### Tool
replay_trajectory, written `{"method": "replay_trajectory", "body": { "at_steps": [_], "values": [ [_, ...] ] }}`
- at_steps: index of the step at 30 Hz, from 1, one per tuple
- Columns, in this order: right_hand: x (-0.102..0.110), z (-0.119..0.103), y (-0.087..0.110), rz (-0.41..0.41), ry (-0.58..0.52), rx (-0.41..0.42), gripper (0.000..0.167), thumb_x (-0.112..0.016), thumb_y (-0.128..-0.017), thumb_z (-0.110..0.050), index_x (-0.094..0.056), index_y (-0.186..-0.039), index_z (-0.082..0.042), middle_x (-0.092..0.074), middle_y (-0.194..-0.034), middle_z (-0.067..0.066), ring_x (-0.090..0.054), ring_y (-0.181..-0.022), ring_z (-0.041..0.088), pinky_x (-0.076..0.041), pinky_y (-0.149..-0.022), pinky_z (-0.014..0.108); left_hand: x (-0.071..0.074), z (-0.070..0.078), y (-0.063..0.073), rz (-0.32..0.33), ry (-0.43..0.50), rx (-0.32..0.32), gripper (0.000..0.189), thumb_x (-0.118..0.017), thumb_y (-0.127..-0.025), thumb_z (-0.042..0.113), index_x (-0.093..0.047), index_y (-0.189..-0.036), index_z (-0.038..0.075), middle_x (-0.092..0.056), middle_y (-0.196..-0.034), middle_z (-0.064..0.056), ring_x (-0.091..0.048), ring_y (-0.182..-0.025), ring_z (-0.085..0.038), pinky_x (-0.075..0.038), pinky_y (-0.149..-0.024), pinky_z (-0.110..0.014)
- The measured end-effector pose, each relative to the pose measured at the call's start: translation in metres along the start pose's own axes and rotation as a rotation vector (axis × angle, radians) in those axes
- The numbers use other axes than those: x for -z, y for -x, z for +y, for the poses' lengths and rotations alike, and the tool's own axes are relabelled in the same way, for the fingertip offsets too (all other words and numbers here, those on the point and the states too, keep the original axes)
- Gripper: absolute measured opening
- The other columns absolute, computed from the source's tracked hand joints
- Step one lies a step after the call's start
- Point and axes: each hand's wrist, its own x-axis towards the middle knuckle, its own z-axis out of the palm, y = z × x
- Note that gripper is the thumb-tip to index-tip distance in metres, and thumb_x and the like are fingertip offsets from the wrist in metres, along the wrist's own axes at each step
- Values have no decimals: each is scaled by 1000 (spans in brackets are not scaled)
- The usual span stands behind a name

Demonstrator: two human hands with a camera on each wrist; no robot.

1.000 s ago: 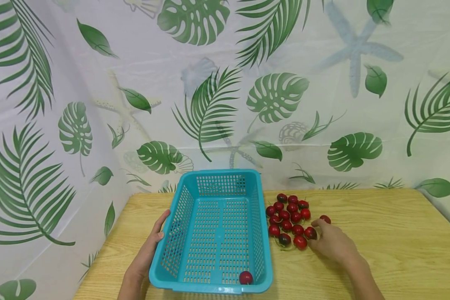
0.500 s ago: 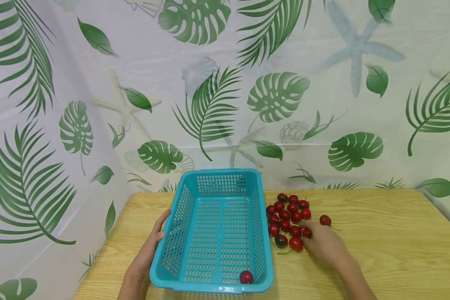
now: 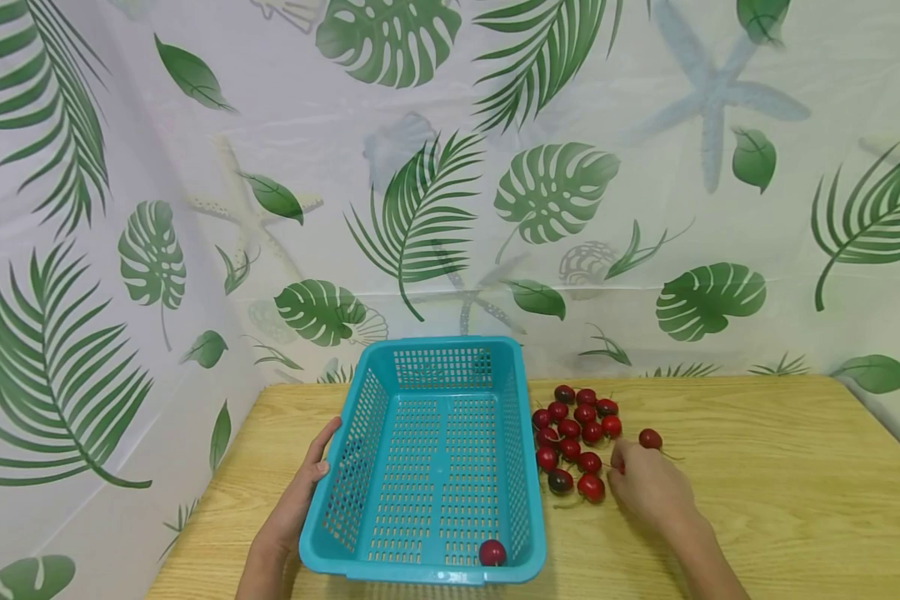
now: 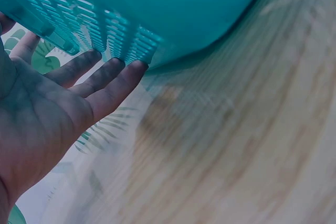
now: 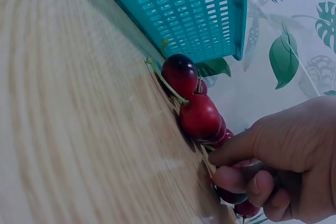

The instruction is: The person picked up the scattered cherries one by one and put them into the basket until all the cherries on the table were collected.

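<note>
A turquoise plastic basket [image 3: 440,471] with slotted walls stands on the table, one red cherry [image 3: 492,552] in its near right corner. My left hand [image 3: 297,498] rests against the basket's left side, thumb at the rim. In the left wrist view, its fairly straight fingers [image 4: 118,85] touch the slotted outer wall. Right of the basket, several red and dark cherries [image 3: 567,428] lie clustered. At their near right edge, my right hand [image 3: 652,485] has its fingers curled round a cherry [image 5: 249,167], mostly hidden from the head view.
A lone cherry [image 3: 650,438] with its stem lies just beyond my right hand. The wooden table [image 3: 802,483] reaches out to the right. Behind and to the left hangs a white leaf-print cloth [image 3: 450,208], close to the basket's far end.
My right hand has moved slightly left to the cluster's edge, and the cherry there is now hidden behind its fingers. Some near cherries shifted slightly left. The left hand and basket stay put.
</note>
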Motion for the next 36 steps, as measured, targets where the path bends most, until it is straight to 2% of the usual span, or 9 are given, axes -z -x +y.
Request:
{"method": "replay_trajectory", "body": {
  "at_steps": [7,11,17,21,23,25,28,31,36],
  "values": [
    [2,2,4,23,52,0,19,-64,-83,-4,-51,-72,-11,-49,-62,0,-45,-55,17,-35,-47,32,0,-1,0,-2,8,12,64,-31,-99,26,-12,-160,28,-4,-165,-16,-19,-140,-51,-40,-97,-49],
    [2,5,3,14,67,-17,18,-64,-85,-5,-51,-74,-10,-50,-63,0,-47,-56,18,-37,-47,33,0,-2,-1,-5,13,16,63,-30,-100,26,-11,-160,28,-4,-165,-15,-19,-140,-50,-41,-96,-48],
    [1,6,0,13,73,-1,10,-67,-84,-6,-60,-91,-4,-63,-76,5,-59,-65,20,-46,-52,39,0,-3,-1,3,23,21,63,-31,-99,27,-13,-159,29,-6,-165,-14,-20,-140,-49,-40,-98,-49],
    [-1,6,-1,19,56,-2,30,-67,-84,-6,-62,-113,2,-70,-86,12,-58,-63,20,-44,-48,37,-1,-3,-2,5,22,21,64,-32,-98,28,-13,-159,29,-6,-165,-15,-19,-141,-49,-40,-98,-50],
    [-2,6,-1,23,50,3,36,-66,-84,-5,-61,-119,3,-71,-90,16,-59,-63,21,-44,-48,37,-1,-3,-2,4,20,21,64,-32,-98,29,-13,-159,29,-5,-165,-15,-19,-141,-50,-40,-98,-51],
    [-3,7,0,33,49,13,32,-65,-84,-5,-63,-116,3,-71,-92,16,-63,-66,24,-47,-50,40,-1,-3,-2,6,24,24,64,-32,-98,29,-13,-159,29,-6,-165,-15,-20,-140,-50,-40,-97,-50],
    [-4,8,0,42,56,30,16,-65,-85,-5,-67,-101,0,-71,-87,13,-65,-71,25,-50,-57,43,-1,-3,-2,11,26,29,64,-33,-98,29,-14,-159,30,-7,-164,-15,-21,-140,-49,-40,-98,-50],
    [-4,9,-1,41,51,36,4,-63,-87,-5,-66,-89,-3,-67,-78,6,-61,-66,20,-50,-57,42,-1,-2,-3,14,22,29,64,-33,-98,29,-14,-159,30,-8,-164,-15,-21,-140,-49,-40,-98,-50],
    [-2,9,-2,40,31,28,7,-60,-88,-6,-66,-86,-3,-64,-74,4,-57,-62,18,-47,-53,39,-1,-1,-2,16,14,24,64,-33,-98,28,-14,-159,30,-7,-164,-15,-20,-140,-49,-40,-98,-50]
  ]
}}
